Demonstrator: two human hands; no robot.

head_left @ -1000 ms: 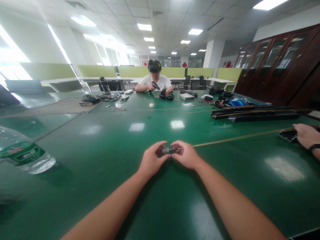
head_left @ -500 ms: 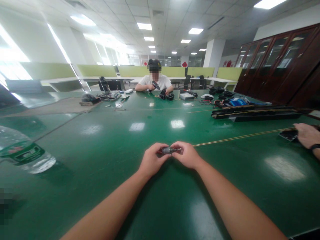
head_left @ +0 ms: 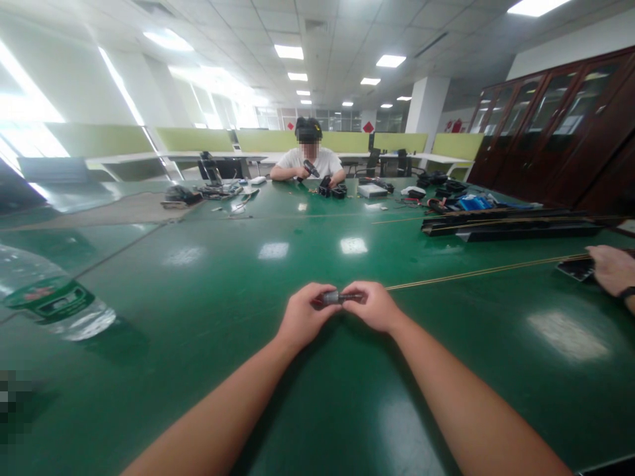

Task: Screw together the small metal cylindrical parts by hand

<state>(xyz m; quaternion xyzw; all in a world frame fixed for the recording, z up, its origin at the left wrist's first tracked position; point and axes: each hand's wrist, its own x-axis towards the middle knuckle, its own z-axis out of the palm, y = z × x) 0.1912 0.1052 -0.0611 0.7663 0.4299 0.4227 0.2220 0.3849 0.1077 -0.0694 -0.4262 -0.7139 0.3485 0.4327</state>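
Low over the green table, my left hand (head_left: 306, 318) is closed on a small motor (head_left: 331, 298), a silver cylinder lying level with a bit of red at its left end. Thumb and fingers of my right hand (head_left: 373, 307) pinch the dark thin part (head_left: 353, 298) that sticks out from the motor's right end. The fingers cover both ends, so fine detail is hidden. Two thin brass-coloured rods (head_left: 476, 272) run from behind my right hand toward another person's hand (head_left: 611, 268) at the right edge. Whether my right hand touches the rods, I cannot tell.
A water bottle (head_left: 59, 301) stands at the left. Across the green table (head_left: 238, 218) a person (head_left: 308, 162) holds a power drill (head_left: 311, 168) by black parts (head_left: 331, 188). Dark metal channels (head_left: 526, 228) and tools lie at the back right; more equipment (head_left: 218, 188) sits back left.
The view has shifted very slightly. Both hands keep their grip on the small motor, with hardly any movement of the fingers.
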